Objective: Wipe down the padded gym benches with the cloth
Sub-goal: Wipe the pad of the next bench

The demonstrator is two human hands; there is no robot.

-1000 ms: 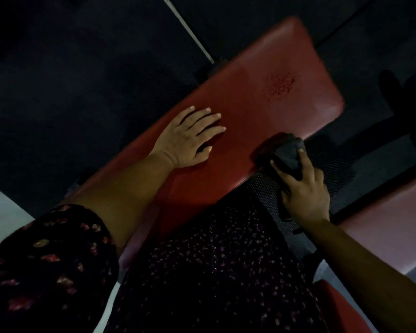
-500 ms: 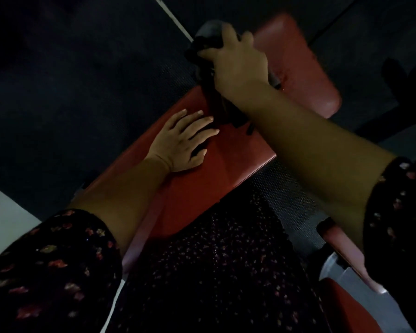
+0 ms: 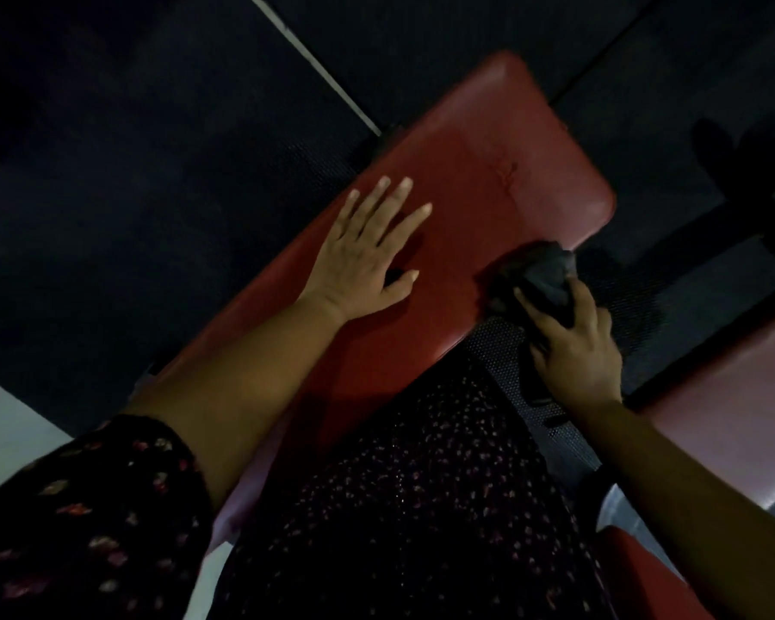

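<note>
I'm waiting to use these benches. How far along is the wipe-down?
Done: unclear; the dim light shows no wipe marks on the red padded bench. In hand: the right hand grips the crumpled dark cloth at the bench's near edge, while the left hand rests flat on the pad. Left: probably the paler red pad to the right, with no cloth on it.

Single head-worn wide-angle camera; faces forward and steeply down; close range, within arm's reach of the bench pad (image 3: 488,172); pad spans the frame diagonally, lower left to upper right.
</note>
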